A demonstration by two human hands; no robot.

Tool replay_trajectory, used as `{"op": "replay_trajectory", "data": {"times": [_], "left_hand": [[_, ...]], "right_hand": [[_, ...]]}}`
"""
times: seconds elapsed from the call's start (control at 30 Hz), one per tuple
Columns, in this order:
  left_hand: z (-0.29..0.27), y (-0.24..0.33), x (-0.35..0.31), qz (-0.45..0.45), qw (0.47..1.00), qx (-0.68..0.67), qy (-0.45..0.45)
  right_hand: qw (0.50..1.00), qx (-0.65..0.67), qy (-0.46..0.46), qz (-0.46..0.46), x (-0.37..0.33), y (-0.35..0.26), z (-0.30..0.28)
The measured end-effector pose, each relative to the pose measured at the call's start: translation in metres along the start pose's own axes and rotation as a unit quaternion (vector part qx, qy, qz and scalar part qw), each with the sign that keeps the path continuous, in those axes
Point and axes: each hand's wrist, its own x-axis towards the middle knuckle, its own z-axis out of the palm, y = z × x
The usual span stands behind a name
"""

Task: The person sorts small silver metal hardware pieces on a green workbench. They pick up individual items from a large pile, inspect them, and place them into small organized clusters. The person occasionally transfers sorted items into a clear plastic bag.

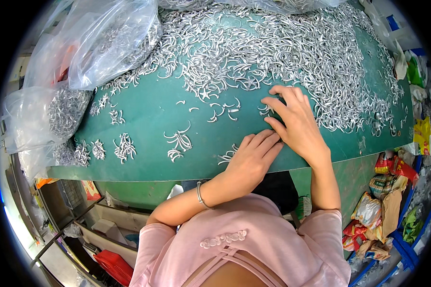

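Note:
Small curved silver metal pieces [292, 52] lie in a broad heap over the far part of a green tabletop [148, 107]. Close to the heap's near edge, my right hand [294, 122] is arched palm down, thumb and fingers apart. A few curved pieces [266, 110] lie beneath its fingertips. My left hand [255, 160] is nearer the table's front edge, its fingers bent and pressed together, tips close to the right thumb. Whatever those fingers hold is hidden. Beside the left hand lies a small group of curved pieces [227, 155]. A metal bangle [200, 195] circles my left wrist.
Small piles of pieces [125, 147] dot the table's left half. Clear plastic bags [115, 43] filled with pieces stand at the far left. Below the left edge are shelves with a red basket [114, 267]. Colourful packages [368, 210] lie at the right.

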Motion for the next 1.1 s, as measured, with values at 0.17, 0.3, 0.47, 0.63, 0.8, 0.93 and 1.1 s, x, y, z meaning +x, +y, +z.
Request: {"op": "replay_trajectory", "data": {"times": [0.17, 0.3, 0.47, 0.63, 0.8, 0.93, 1.1], "left_hand": [[-0.005, -0.004, -0.003, 0.003, 1.000, -0.007, -0.014], [-0.006, -0.004, -0.003, 0.000, 1.000, -0.013, -0.012], [-0.011, -0.004, -0.001, -0.028, 0.999, -0.012, 0.018], [-0.017, -0.007, -0.002, -0.058, 0.997, -0.004, 0.047], [-0.012, -0.003, 0.000, -0.047, 0.998, -0.015, 0.040], [-0.017, -0.003, -0.004, -0.053, 0.997, -0.015, 0.048], [-0.029, 0.004, -0.008, -0.159, 0.967, -0.189, 0.069]], "right_hand": [[0.999, -0.014, 0.020, 0.041, -0.011, 0.025, -0.013], [0.986, -0.056, 0.082, 0.132, -0.025, 0.034, -0.027], [0.980, -0.042, 0.076, 0.177, -0.025, 0.023, -0.031], [0.981, -0.118, 0.100, 0.115, -0.017, 0.014, -0.024], [0.999, -0.033, 0.008, 0.027, -0.002, -0.008, 0.003], [0.999, -0.029, -0.005, 0.022, -0.004, -0.001, 0.007], [0.997, 0.056, 0.039, 0.039, -0.008, -0.009, -0.002]]}}
